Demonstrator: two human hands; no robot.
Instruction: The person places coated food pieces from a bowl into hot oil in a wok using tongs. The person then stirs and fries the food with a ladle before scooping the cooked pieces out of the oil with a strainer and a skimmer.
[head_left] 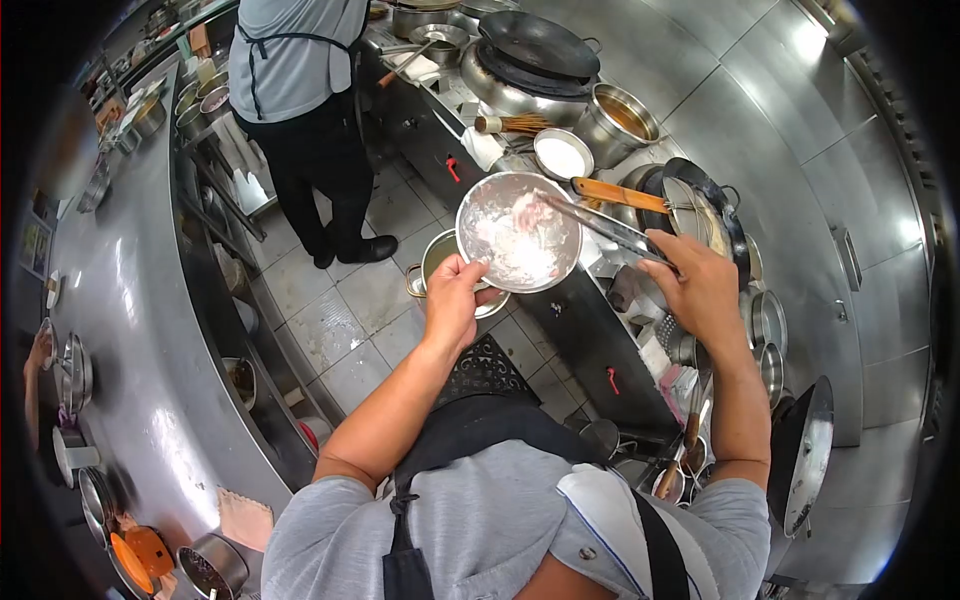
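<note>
Bowl [569, 250] with white powder [525, 262]: left hand [455, 302] pinching its rim, right hand [703, 282] curled around metal tongs [612, 228].

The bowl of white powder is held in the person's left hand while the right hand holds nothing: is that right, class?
No: the right hand holds metal tongs, as the head view shows. The left hand does hold the bowl of white powder.
</note>
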